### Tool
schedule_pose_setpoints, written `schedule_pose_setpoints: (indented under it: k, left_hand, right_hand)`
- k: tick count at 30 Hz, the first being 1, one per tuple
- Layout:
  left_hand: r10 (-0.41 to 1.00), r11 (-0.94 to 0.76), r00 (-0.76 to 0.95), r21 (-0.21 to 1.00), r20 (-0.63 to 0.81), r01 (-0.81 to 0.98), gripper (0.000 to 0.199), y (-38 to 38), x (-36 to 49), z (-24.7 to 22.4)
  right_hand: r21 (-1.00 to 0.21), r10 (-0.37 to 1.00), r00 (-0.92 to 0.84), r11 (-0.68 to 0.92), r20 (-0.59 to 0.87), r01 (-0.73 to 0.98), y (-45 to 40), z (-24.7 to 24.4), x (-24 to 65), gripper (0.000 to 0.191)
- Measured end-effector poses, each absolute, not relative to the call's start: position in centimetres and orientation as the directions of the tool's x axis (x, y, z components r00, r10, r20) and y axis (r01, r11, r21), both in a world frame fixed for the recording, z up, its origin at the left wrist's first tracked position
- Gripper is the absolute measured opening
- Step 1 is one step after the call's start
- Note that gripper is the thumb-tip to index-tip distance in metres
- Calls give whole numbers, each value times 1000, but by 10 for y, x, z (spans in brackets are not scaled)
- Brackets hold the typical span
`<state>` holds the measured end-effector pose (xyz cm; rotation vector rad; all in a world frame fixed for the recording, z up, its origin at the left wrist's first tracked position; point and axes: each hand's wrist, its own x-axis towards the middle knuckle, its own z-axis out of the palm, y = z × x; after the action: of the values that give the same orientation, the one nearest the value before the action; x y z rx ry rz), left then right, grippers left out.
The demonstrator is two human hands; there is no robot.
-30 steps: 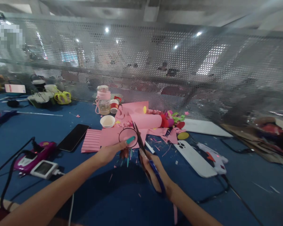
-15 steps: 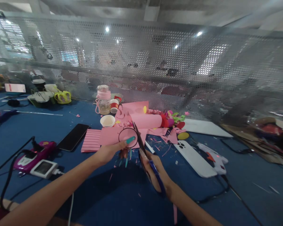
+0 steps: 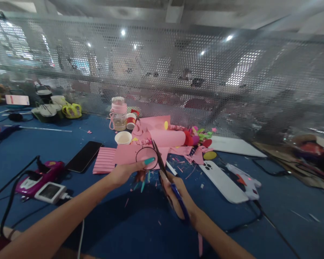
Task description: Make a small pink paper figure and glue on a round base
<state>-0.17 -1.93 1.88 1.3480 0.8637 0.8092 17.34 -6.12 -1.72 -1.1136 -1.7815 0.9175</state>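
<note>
A pink sheet of paper [image 3: 126, 153] with a black circle drawn on it is pinched in my left hand [image 3: 124, 172]. The teal-nailed thumb lies over the circle; other fingers show below the sheet. Blue-handled scissors [image 3: 160, 158] are gripped in my right hand [image 3: 178, 196]. Their dark blades point up and away, at the right side of the circle; how far they part is hard to tell. Beyond the sheet lies a pink paper roll [image 3: 169, 138]. A stack of lined pink strips [image 3: 104, 160] sits to the left.
Left of the paper are a black phone [image 3: 84, 157], a purple power strip [image 3: 41, 178] and cords. A white bowl [image 3: 123, 137] and a pink-topped bottle [image 3: 118, 114] stand behind. On the right lies a white phone [image 3: 223, 181] beside a glue gun [image 3: 244, 180]. Pink scraps litter the blue table.
Very little differs. The fingers of my left hand below the sheet have shifted slightly; the scissors and the paper stay in nearly the same place.
</note>
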Motion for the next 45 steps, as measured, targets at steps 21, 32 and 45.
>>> schedule_pose_setpoints:
  k: [21,32,45]
  left_hand:
    - [838,71,540,997,-83,44,51,-16,-6,21]
    - [823,38,564,998,-63,58,49,-14,-8,21]
    - [838,56,544,998,-36,-20,47,-17,-6,25]
  right_hand:
    - [-880,927,-287,334,241,338,-63,-13,173,44]
    - [-870,917,-306,356,255,343,-63,-10,174,46]
    - [-860,921,-310,346,236,375,-61,-7,176,48]
